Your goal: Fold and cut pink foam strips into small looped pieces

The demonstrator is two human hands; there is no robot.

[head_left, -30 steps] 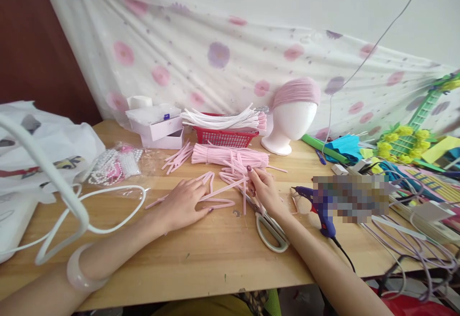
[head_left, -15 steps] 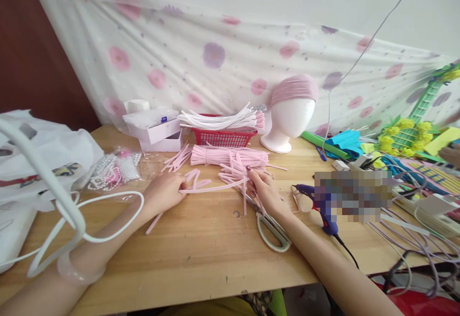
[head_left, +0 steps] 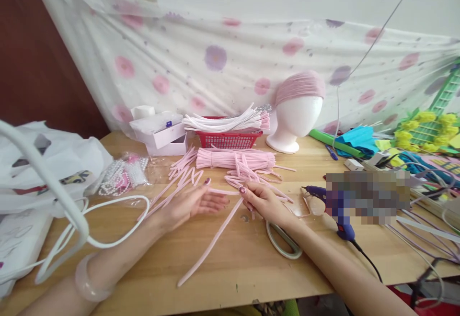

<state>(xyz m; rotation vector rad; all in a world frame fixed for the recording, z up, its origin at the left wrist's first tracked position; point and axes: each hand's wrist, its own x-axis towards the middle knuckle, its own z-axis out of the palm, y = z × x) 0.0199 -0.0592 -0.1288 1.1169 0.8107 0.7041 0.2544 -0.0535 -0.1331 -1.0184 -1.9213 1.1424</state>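
Observation:
My right hand (head_left: 264, 201) pinches the upper end of a long pink pipe cleaner (head_left: 210, 244) that slants down toward the table's front edge. My left hand (head_left: 192, 202) lies palm up with fingers spread, just left of the right hand, a short pink strip (head_left: 223, 191) resting near its fingertips. Behind both hands lie a tied bundle of pink pipe cleaners (head_left: 235, 159) and loose cut pink pieces (head_left: 181, 172). Scissors (head_left: 283, 240) lie under my right wrist.
A red basket (head_left: 228, 139) with white strips and a foam head (head_left: 296, 115) with a pink band stand at the back. A blue glue gun (head_left: 339, 213) lies right, cables beyond. Bead packet (head_left: 124, 174), white box (head_left: 161, 131) and plastic bag (head_left: 53, 163) at left.
My right hand pulled one long pink pipe cleaner free from the pile toward me. My left hand let go of the pink pieces it was pressing and turned palm up.

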